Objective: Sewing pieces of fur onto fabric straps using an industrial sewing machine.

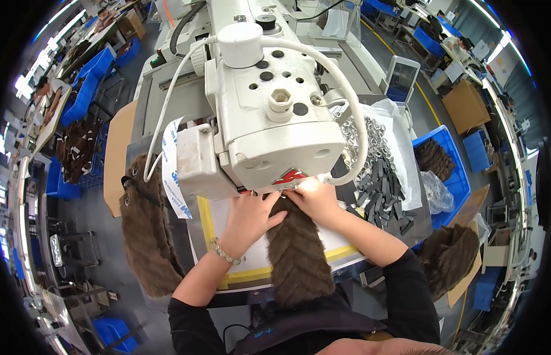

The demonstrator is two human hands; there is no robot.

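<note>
Just beneath the white sewing machine, the brown fur strip is seen, stretched toward six o'clock! Its upper end is touched at nine by the left hand, thumb parted from fingers, and at two by the right hand. Whether anything is pinched cannot be told. Farther out at two, metal chains are heaped.

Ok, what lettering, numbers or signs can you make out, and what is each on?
White hanging strip: bold blue print, wording not copied here.
White machine head: a red emblem low on its front, no word legible.
Dark apron: small light-blue marks, too small to read.
Brown fur strip: no lettering shows.
</note>
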